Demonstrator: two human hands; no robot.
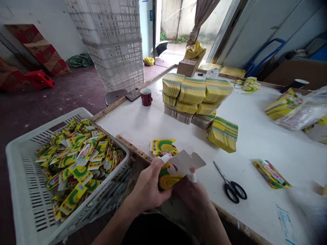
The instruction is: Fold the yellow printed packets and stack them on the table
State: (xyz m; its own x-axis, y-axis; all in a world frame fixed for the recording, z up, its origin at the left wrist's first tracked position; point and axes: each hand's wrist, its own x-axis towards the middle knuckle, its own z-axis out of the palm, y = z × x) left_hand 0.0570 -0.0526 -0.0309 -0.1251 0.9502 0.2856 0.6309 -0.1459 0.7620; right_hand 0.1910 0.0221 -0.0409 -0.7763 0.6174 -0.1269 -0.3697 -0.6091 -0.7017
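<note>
Both my hands hold one small yellow-and-green cardboard box (176,170) at the near edge of the white table (255,136). Its grey inner flaps stand open, pointing up and right. My left hand (148,185) wraps its fingers around the box's left side, and a fingertip is taped white. My right hand (195,195) pinches the box from below and right, also with a taped finger. Just behind the box, a flat unfolded box blank (163,146) lies on the table.
A white plastic crate (20,180) at my left holds several folded boxes. Stacks of flat blanks (194,95) stand mid-table, a loose bundle (223,134) beside them. Black scissors (231,185) lie to the right, with a packet (272,174) further right and a dark red mug (146,96) behind.
</note>
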